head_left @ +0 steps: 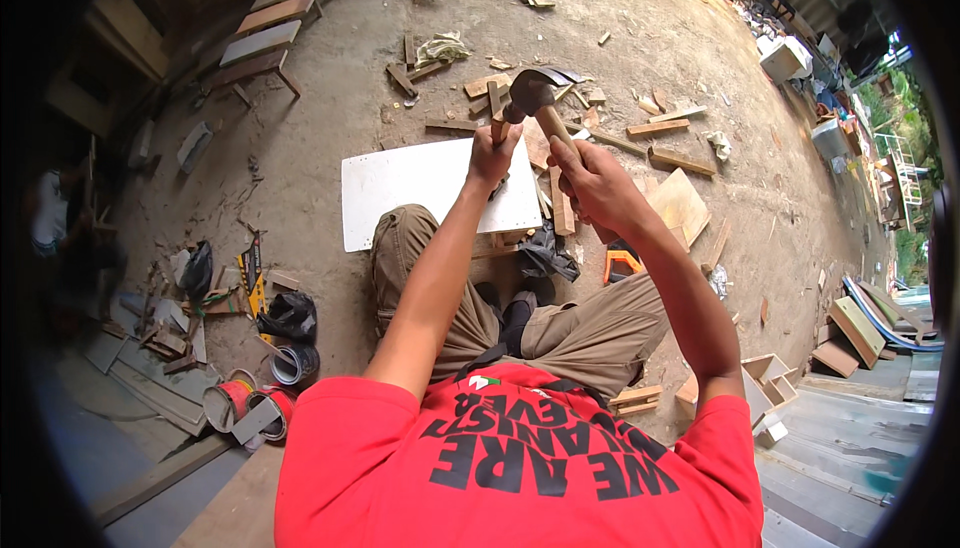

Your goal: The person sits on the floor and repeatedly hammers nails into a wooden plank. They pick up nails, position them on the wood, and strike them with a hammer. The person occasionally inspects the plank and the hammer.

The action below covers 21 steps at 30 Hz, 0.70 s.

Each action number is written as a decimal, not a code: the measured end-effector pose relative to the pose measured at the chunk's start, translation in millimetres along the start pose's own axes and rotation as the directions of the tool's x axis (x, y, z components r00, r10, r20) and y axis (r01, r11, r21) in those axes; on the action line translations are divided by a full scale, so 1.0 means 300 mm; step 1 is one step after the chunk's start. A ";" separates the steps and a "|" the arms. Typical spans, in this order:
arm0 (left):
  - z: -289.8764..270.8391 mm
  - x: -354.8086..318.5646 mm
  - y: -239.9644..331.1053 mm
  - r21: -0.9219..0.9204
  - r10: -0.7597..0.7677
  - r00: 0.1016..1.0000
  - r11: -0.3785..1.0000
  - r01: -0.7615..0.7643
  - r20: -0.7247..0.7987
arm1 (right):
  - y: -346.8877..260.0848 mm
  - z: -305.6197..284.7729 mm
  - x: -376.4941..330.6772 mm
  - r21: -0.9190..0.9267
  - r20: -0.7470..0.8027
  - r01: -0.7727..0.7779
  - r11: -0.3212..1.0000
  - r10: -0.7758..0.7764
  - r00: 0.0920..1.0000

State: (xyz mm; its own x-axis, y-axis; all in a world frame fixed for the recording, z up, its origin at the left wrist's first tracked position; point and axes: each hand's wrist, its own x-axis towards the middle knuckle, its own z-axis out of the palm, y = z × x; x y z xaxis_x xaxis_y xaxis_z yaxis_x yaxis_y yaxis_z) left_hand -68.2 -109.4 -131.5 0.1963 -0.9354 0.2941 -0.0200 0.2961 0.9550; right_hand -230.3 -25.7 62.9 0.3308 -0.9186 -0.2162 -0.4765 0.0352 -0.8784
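Observation:
My right hand [602, 186] is closed around the wooden handle of a claw hammer [552, 120]. The dark hammer head is raised, close above my left hand [491, 158]. That hand is wrapped round a slim upright piece with a brown wooden top [498, 132]; its kind is hard to tell, since the fingers cover most of it. Under my left hand a white board [415, 186] lies flat in front of my knees, with small dark marks along its edges. A dark bit shows just beneath the left fist, over the board.
Wood offcuts [680, 160] lie scattered beyond and right of the board. An orange-handled saw [622, 264] and a black plastic bag [548, 252] are by my legs. At left stand paint cans [229, 400] near a yellow level [252, 273]. A slatted bench [262, 40] is far left.

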 end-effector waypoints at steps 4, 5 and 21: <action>-0.041 0.015 -0.052 0.010 0.024 1.000 1.000 -0.024 -0.019 | -0.131 -0.034 0.017 0.078 -0.012 0.150 0.986 -0.150 0.989; -0.044 0.014 -0.051 0.013 0.010 1.000 1.000 -0.010 -0.020 | -0.179 -0.041 0.005 0.127 -0.056 0.212 0.969 -0.206 0.977; 0.011 -0.007 -0.043 0.070 0.093 0.995 0.993 -0.091 -0.033 | -0.219 -0.101 0.054 -0.038 0.010 0.009 0.999 -0.009 1.000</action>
State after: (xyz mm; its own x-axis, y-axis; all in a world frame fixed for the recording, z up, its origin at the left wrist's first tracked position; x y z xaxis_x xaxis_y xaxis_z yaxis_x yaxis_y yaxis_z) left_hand -71.6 -111.9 -144.2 0.2260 -0.8969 0.3802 -0.1065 0.3652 0.9248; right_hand -218.5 -54.8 130.0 0.3428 -0.9150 -0.2129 -0.5042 0.0120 -0.8635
